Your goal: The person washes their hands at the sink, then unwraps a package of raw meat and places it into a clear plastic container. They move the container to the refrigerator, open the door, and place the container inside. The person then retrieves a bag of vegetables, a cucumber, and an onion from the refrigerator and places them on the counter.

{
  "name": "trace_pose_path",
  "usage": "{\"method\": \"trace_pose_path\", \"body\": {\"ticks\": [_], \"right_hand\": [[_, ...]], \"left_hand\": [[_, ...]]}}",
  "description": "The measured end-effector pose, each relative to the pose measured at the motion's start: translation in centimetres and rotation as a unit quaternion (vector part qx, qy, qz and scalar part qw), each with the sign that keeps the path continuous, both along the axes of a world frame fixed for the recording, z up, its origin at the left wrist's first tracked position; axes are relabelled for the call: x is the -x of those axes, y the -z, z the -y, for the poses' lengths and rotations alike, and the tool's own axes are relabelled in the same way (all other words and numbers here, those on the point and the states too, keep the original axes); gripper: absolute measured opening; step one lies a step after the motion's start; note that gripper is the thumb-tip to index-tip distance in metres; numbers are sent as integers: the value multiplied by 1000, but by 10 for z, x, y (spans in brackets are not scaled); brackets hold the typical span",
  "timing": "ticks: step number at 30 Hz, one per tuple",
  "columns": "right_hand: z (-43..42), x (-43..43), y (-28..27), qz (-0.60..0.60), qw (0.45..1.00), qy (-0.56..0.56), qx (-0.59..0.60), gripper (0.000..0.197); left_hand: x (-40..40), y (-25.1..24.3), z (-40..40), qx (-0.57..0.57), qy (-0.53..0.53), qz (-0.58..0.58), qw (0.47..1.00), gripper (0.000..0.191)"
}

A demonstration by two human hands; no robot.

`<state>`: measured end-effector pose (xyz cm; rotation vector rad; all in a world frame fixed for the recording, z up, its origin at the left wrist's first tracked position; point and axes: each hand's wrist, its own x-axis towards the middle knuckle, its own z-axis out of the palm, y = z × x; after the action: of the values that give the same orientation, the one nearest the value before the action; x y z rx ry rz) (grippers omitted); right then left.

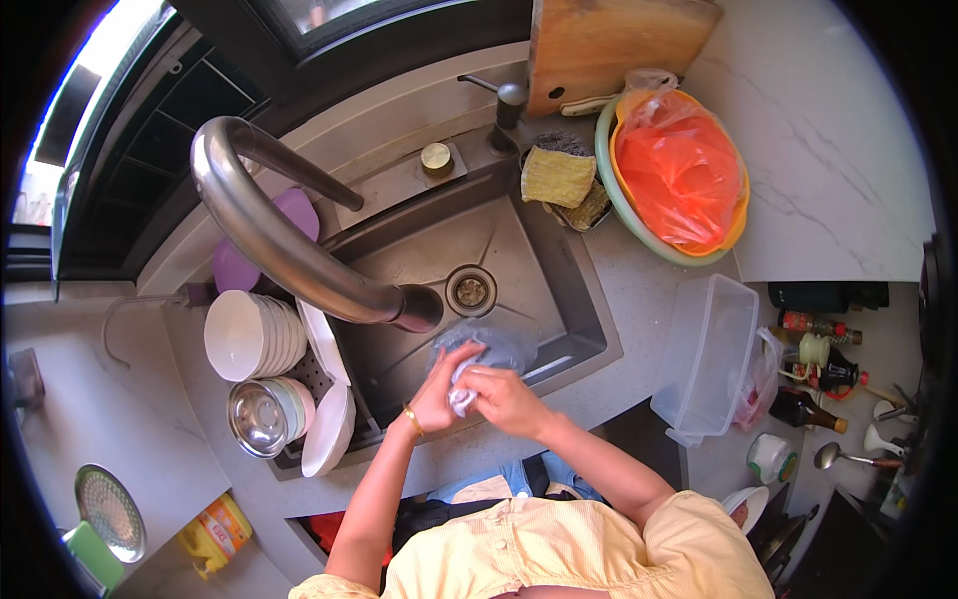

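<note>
A clear plastic bag (494,344) hangs over the near part of the metal sink (419,254), its gathered end bunched between my two hands. My right hand (509,400) has its fingers closed on the gathered plastic. My left hand (441,385), with a gold bracelet at the wrist, lies against the bunched end, fingers extended; its grip is partly hidden. The curved metal faucet (299,269) arches over the sink left of the hands, its spout end just beyond them. The round drain strainer (471,290) lies beyond the bag.
White bowls (251,337), a steel bowl (258,418) and white dishes (329,430) stand in a rack left of the sink. Beyond its right corner are yellow scouring pads (557,176) and an orange basin (737,217) holding a red bag. A clear plastic bin (703,359) stands at the right.
</note>
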<state>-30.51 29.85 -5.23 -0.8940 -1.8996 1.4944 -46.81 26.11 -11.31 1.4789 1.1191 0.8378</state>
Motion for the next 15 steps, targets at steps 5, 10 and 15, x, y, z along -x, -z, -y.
{"method": "trace_pose_path", "body": {"ticks": [5, 10, 15], "right_hand": [[-12, -12, -46, -125, 980, -41, 152, 12], [-14, -29, -46, -344, 894, 14, 287, 16], [-13, -28, -43, -455, 828, 33, 324, 17]], "left_hand": [[15, 35, -16, 29, 48, -135, 989, 74], [24, 63, -12, 106, 9, 16, 994, 105], [31, 97, 14, 258, 19, -28, 966, 93]]}}
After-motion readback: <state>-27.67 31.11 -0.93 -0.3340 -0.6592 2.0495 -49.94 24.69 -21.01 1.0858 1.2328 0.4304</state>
